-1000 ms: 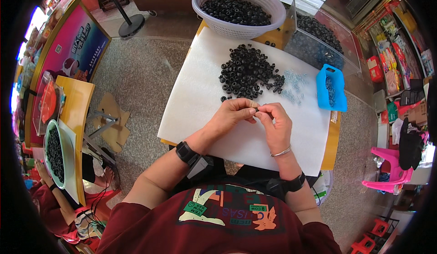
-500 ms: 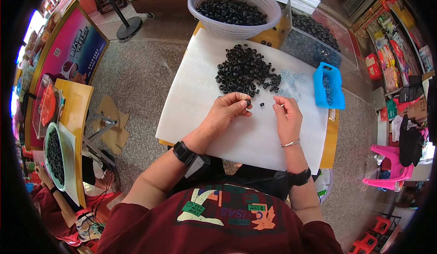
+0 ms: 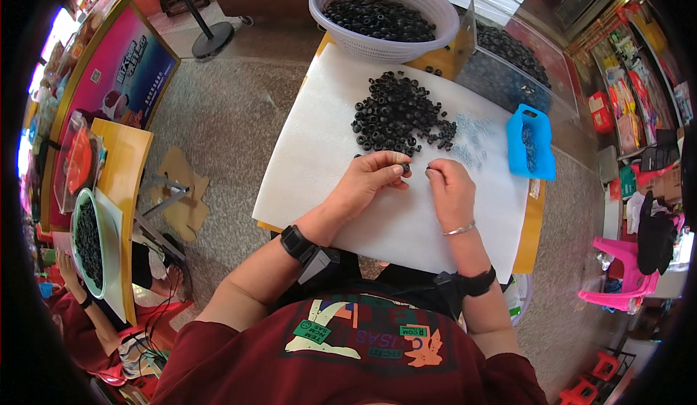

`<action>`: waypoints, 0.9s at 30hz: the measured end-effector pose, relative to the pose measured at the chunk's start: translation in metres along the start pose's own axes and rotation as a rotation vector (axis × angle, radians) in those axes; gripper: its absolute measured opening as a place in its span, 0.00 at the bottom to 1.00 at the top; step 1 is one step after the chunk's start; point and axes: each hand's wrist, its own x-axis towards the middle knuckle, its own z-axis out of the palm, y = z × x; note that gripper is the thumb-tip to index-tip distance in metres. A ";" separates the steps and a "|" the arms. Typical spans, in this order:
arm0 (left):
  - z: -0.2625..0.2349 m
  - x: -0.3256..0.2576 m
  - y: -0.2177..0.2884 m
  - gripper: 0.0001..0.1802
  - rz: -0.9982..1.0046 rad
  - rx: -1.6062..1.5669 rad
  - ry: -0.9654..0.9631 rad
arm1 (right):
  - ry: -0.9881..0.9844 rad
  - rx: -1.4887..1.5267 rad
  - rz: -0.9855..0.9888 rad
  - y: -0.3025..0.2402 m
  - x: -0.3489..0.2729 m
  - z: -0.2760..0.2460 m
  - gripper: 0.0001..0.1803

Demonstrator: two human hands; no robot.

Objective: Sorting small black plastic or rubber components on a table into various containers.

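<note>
My left hand [image 3: 372,181] pinches a small black ring-shaped part [image 3: 405,167] between thumb and fingertips. Just to its right, the fingers of my right hand [image 3: 454,196] are closed on a tiny dark piece [image 3: 430,169], mostly covered by the fingertips. Both hands hover low over a white foam sheet [image 3: 305,136], their fingertips a short gap apart. Beyond them lies a loose heap of black ring-shaped parts [image 3: 396,111]. Small clear bluish pieces [image 3: 473,130] are scattered to the right of that heap. A blue plastic tray [image 3: 546,164] holds more small pieces at the sheet's right edge.
A pale perforated basket [image 3: 374,47] of black parts stands at the table's far edge, beside a transparent bin [image 3: 483,78] of similar parts. Left, another person's hand [image 3: 67,268] is near a pale green basin [image 3: 110,256]. Pink stools [image 3: 617,300] stand right.
The small black piece that lay on the sheet between my hands is gone from there. My right hand has moved left and its fingers have closed on a dark piece. The view has shifted slightly.
</note>
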 end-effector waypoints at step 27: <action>0.001 -0.001 -0.003 0.12 0.177 0.308 0.003 | 0.067 0.336 0.160 -0.033 -0.008 0.013 0.06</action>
